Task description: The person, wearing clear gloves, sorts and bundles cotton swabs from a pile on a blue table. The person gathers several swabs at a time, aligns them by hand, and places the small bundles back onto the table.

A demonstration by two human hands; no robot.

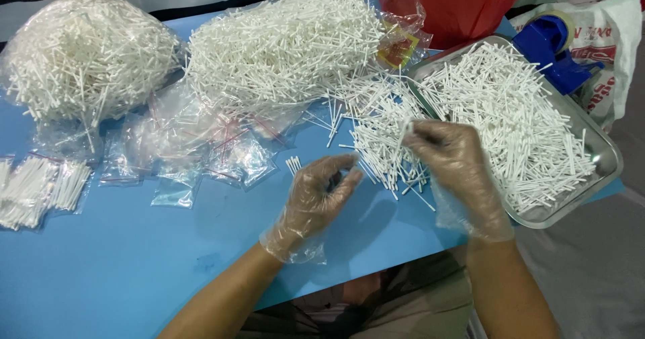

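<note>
Both my hands wear thin clear plastic gloves over a blue table (pixel 121 265). My left hand (pixel 321 194) hovers above the table with fingers curled and apart, holding nothing that I can see. My right hand (pixel 451 161) pinches a few short white sticks at its fingertips, just above a loose heap of white sticks (pixel 386 141) spread on the table. A tiny bunch of sticks (pixel 293 165) lies just left of my left hand.
A metal tray (pixel 601 147) full of white sticks sits at the right edge. A big open pile of sticks (pixel 282 43) and a bagged pile (pixel 84 53) lie at the back. Small empty clear bags (pixel 201 144), filled packets (pixel 37 188), a red bag (pixel 457 3), a blue tape dispenser (pixel 554 47).
</note>
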